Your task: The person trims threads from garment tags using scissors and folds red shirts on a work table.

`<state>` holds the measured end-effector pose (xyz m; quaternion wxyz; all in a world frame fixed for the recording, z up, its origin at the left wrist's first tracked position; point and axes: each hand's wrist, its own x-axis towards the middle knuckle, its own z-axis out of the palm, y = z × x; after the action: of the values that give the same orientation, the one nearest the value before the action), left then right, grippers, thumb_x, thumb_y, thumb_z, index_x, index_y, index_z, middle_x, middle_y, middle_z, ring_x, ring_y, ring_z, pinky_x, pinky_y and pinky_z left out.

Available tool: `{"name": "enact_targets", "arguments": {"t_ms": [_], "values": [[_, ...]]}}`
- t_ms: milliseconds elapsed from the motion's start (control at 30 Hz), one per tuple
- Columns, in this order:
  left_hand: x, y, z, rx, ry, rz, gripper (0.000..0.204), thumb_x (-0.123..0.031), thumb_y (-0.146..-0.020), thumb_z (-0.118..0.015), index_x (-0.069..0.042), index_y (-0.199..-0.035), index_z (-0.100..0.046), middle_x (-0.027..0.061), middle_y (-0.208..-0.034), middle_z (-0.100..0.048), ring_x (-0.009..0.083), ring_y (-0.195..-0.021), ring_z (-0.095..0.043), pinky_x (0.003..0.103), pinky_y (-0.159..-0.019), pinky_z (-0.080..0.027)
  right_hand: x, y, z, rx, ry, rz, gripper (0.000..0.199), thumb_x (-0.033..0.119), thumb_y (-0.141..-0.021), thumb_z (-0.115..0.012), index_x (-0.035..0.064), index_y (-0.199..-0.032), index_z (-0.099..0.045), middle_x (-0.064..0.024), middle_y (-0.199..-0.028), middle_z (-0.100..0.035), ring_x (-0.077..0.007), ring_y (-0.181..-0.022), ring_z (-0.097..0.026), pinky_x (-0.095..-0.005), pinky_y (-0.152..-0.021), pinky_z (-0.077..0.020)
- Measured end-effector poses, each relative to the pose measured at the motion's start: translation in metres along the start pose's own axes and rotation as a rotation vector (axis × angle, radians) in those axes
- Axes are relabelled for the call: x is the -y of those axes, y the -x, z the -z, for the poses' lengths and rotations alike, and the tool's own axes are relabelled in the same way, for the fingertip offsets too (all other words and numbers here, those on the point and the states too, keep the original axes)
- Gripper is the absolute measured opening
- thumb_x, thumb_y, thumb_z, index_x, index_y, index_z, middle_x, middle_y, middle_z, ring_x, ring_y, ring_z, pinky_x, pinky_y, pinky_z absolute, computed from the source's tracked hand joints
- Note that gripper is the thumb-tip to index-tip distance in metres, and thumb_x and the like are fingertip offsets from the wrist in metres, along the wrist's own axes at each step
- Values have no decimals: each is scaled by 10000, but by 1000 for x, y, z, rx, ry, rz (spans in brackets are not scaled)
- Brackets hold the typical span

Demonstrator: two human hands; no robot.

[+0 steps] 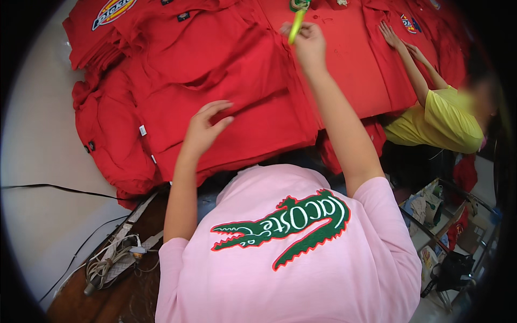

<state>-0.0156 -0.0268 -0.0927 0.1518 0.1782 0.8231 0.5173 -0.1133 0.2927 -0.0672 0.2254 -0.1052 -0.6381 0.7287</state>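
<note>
My right hand (311, 44) is raised over the far part of the red cloth, with its fingers closed on a slim yellow-green tool (296, 27). The tool looks like thread snips, but its tip is too small to make out. My left hand (206, 126) hovers above the near part of a spread red garment (215, 70), thumb and fingers apart and nothing between them. Wrinkles run across this garment, which lies on a broad layer of red clothing. Just beyond the tool sits a small green round object (299, 5), cut off by the top edge.
Folded red garments (99, 43) are stacked at far left. On the right, a person in a yellow shirt (449, 121) rests both hands on another red garment (385, 70). A bundled cable (105, 269) lies at lower left; a cluttered shelf (447, 231) stands at lower right.
</note>
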Motion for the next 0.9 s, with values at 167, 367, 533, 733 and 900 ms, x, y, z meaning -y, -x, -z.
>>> {"name": "enact_targets", "arguments": {"t_ms": [167,367,533,733,900], "values": [[62,99,60,-550,-815,56,677,-194,-916,-770,-187,-1536,-499,182,-1718,-165,333,-1509,-362,446,-1186,-357,15,30,83,71,238,-121,335,78,-892,-798,-70,-1122,-605,-104,-1035,-711,-135,-919,-672,-264,-781,-541],[133,249,61,-919,4,405,202,-60,-1040,-597,14,-1216,-661,85,-1111,-726,142,-1011,-685,270,-912,-532,-7,165,138,370,558,-465,264,170,-910,-803,-46,-911,-651,-1,-753,-590,-65,-702,-524,-249,-627,-435],[128,263,23,-995,306,623,232,-186,-1064,-588,-17,-1190,-686,55,-991,-739,88,-837,-676,230,-711,-516,-22,201,133,387,781,-439,229,114,-887,-823,-5,-918,-630,55,-702,-531,-34,-623,-420,-239,-545,-322],[131,231,11,-1222,495,508,284,-183,-984,-725,-5,-1199,-675,44,-1019,-696,94,-789,-644,239,-692,-507,-41,178,158,483,644,-563,193,34,-871,-802,-9,-959,-635,33,-723,-589,-29,-623,-476,-226,-547,-363],[141,231,22,-1055,-132,562,304,-145,-944,-764,41,-1165,-671,87,-1028,-701,117,-785,-663,255,-698,-527,-46,183,167,447,621,-544,163,31,-898,-782,-6,-965,-638,21,-754,-631,-28,-651,-525,-213,-567,-388]]}}
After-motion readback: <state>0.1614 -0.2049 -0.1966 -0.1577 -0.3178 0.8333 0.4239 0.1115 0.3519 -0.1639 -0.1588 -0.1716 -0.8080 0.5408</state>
